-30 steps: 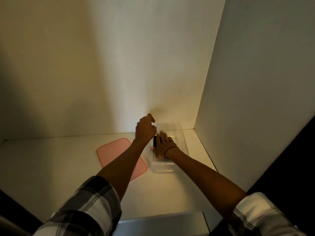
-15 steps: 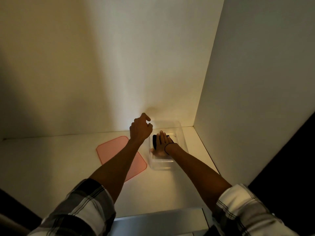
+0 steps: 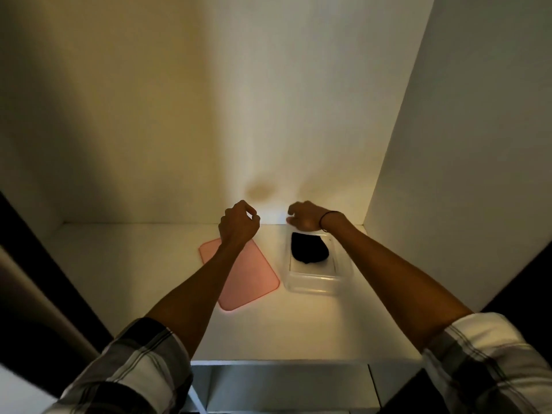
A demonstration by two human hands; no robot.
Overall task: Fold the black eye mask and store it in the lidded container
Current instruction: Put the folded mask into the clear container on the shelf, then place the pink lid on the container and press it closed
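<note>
The folded black eye mask (image 3: 309,248) lies inside the clear plastic container (image 3: 313,283) on the white shelf, toward its far end. My right hand (image 3: 304,216) hovers above the container's far rim, fingers loosely curled, holding nothing. My left hand (image 3: 239,224) is raised left of the container, above the far corner of the pink lid (image 3: 248,273), fingers curled with thumb and forefinger near each other, empty. The pink lid lies flat on the shelf just left of the container, partly under my left forearm.
The white shelf (image 3: 128,264) is boxed in by a back wall (image 3: 209,115) and a right side panel (image 3: 463,144). A lower shelf edge (image 3: 277,366) runs along the front. Both plaid sleeves fill the bottom corners.
My right hand has lifted off the eye mask, leaving it in the container, and risen toward the far rim. My left hand has drifted left and up a little.
</note>
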